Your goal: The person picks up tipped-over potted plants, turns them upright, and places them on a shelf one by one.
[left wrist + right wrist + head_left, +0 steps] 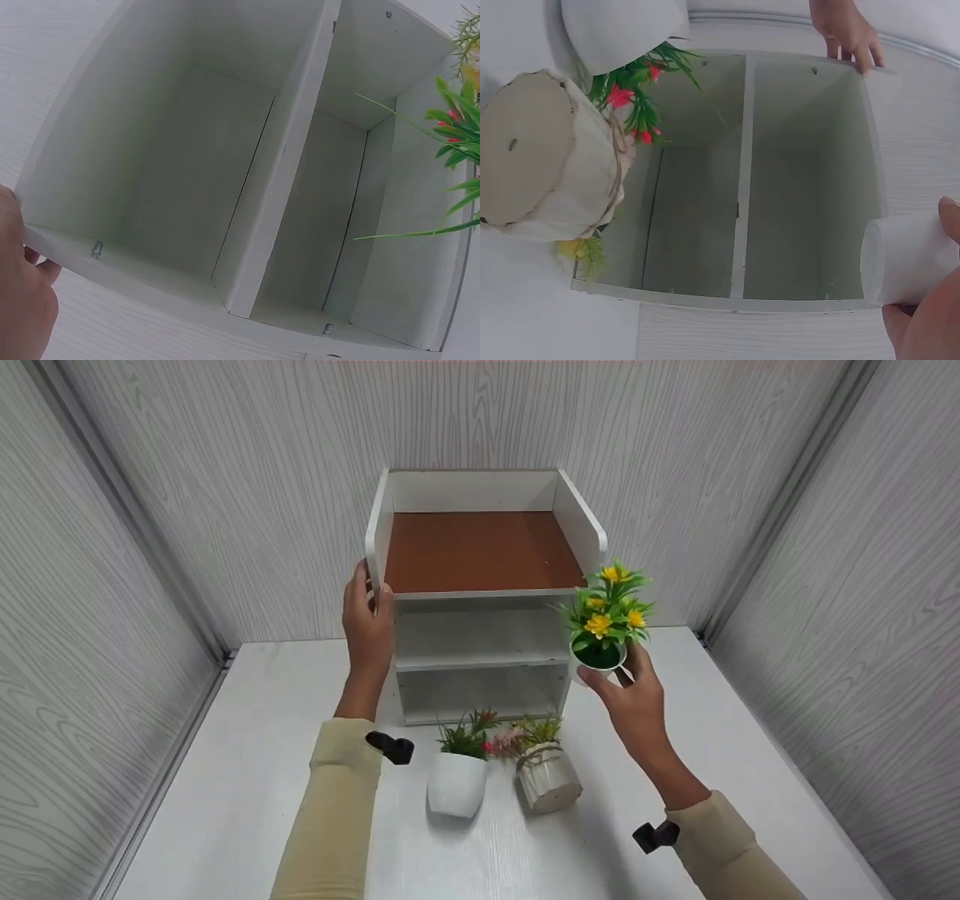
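A white shelf unit (484,666) with a brown top (480,551) stands against the back wall. My left hand (369,622) grips its left side panel near the top front edge; part of this hand also shows in the left wrist view. My right hand (636,701) holds a small potted plant (604,622) with yellow flowers by its white pot (907,259), raised at the unit's right front corner. In front of the unit are a plant in a smooth white pot (457,784) and a tilted, twine-tied pot (551,780) with pink and yellowish foliage.
Below the brown top, the unit has two open compartments split by a shelf board (484,662). Raised panels border the top at the left, right and back. A white table (247,780) lies underneath, with wood-grain walls (847,585) on the sides and behind.
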Demonstrator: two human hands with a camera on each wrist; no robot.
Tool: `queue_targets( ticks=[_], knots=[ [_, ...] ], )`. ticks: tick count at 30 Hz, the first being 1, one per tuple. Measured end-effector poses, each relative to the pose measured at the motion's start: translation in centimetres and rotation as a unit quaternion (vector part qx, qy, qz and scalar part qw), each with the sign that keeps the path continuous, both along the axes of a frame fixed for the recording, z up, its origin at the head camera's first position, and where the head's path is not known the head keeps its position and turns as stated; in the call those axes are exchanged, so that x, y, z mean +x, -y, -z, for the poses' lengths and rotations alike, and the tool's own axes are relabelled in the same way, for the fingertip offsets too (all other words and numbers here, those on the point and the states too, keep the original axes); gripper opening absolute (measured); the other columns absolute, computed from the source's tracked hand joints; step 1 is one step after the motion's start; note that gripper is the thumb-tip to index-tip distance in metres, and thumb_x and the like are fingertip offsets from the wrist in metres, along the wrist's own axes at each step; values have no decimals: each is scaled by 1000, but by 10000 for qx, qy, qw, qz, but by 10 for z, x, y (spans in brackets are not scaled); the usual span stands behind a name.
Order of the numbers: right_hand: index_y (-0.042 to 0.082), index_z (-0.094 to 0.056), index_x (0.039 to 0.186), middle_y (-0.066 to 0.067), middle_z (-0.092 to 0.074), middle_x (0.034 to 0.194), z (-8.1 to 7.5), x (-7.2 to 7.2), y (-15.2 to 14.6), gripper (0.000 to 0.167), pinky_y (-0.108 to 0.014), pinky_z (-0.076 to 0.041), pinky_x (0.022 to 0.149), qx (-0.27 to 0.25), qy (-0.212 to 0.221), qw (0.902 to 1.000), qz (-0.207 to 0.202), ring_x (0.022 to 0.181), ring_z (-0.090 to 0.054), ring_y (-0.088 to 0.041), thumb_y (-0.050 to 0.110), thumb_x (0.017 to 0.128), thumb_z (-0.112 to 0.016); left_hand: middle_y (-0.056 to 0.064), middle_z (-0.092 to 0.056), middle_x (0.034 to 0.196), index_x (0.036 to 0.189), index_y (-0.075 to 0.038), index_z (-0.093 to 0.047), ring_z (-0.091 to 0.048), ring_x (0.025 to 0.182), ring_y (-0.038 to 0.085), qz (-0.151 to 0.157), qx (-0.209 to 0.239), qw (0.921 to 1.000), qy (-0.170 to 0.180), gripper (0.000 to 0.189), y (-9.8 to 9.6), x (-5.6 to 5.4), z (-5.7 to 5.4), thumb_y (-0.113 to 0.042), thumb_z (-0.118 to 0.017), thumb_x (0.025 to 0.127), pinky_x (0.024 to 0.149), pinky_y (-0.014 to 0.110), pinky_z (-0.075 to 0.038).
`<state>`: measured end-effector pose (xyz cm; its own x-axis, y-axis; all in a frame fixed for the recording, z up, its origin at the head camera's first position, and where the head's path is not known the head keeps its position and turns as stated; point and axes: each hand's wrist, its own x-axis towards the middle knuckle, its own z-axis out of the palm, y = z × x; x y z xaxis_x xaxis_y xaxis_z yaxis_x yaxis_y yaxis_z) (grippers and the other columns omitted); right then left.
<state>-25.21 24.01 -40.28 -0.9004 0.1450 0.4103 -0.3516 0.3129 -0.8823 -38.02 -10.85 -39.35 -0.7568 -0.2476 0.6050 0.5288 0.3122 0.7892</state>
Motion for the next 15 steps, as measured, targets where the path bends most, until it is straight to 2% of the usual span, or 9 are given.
queue_targets(
  ticks=[6, 15],
  knots=[
    [18, -33, 157, -1, -43, 155, -17, -13, 5, 82, -46, -33, 119, 62, -194, 9998, -40, 144, -41, -17, 34, 90, -78, 6, -46, 150, 158, -16, -32, -45, 140, 18, 39, 37, 10000, 1, 56, 0, -1, -1, -34, -47, 107, 113, 39, -42],
    [20, -33, 157, -1, -43, 156, -38, -32, 14, 85, -40, -36, 118, 102, -202, 9997, -26, 142, -44, -18, 40, 88, -78, 5, -46, 148, 158, -16, -32, -47, 137, 17, 14, 17, 10000, 60, 56, 0, -1, -1, -34, -48, 107, 112, 39, -44]
  ],
)
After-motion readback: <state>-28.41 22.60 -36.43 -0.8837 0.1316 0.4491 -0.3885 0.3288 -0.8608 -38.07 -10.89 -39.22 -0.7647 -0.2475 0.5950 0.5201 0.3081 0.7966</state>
